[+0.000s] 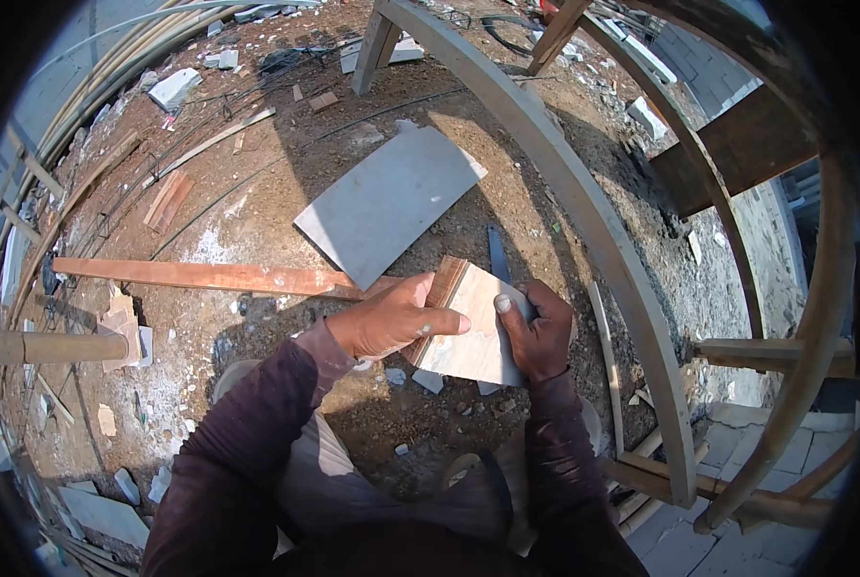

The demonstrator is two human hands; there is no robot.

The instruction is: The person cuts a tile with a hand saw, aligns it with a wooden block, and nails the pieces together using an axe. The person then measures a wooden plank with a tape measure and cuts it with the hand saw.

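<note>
Both my hands grip a short wooden board (471,332), pale on its broad face with a reddish-brown strip (443,296) along its left side. My left hand (392,319) wraps the board's left edge, its thumb lying across the face. My right hand (543,329) closes round the right edge with the thumb on top. Just beyond the board, a narrow dark blade-like strip (497,254) lies on the ground; its lower end is hidden. A large grey flat panel (392,204) rests on the dirt farther ahead.
A long reddish plank (199,275) stretches left from my hands. Curved wooden framing (584,183) rises close on my right. A round pole (50,347) juts in from the left. Broken white pieces (175,89) and wood scraps (168,202) litter the ground.
</note>
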